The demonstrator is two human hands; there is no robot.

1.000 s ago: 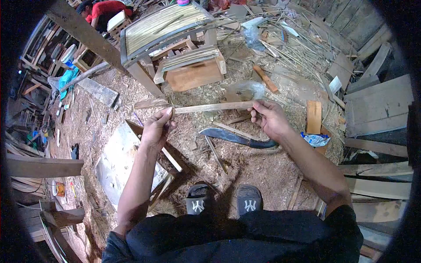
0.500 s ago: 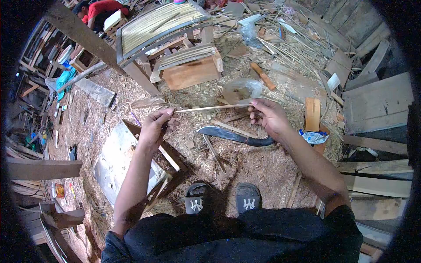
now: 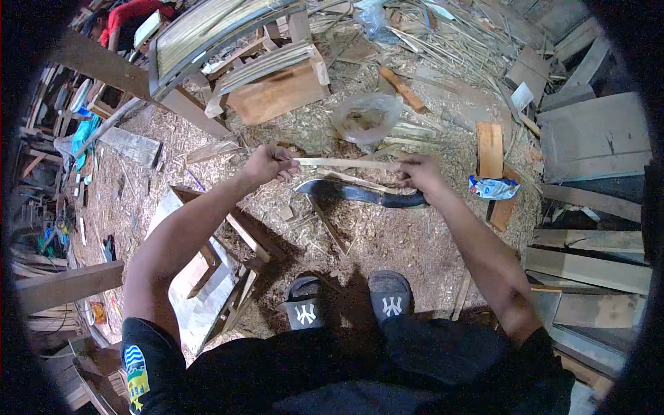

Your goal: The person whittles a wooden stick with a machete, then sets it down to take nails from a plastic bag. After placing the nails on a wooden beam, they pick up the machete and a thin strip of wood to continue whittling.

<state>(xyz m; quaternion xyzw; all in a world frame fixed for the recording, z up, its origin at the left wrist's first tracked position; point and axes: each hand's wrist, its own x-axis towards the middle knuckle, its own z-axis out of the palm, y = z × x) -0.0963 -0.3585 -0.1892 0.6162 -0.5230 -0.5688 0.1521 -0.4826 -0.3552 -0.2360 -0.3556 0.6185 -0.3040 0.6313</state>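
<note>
A thin pale wooden strip stretches nearly level between my two hands, above the littered floor. My left hand pinches its left end, fingers closed. At the other end, my right hand has its fingers closed on the strip. Beneath the strip lies a machete with a dark curved blade; its handle end is close below my right hand. Another wood strip lies on the ground just under the blade. Beyond my hands sits a clear plastic bag with brownish contents.
A wooden box-like piece stands by my left forearm. Ahead are a slatted wooden bench and an orange-brown wood block. A blue-white packet lies at right, near stacked boards. A person in red is at far left.
The strip has turned so its wider face shows, and both hands have rotated with it. My left elbow has swung outward. The whole view has shifted slightly, moving the background up and left.
</note>
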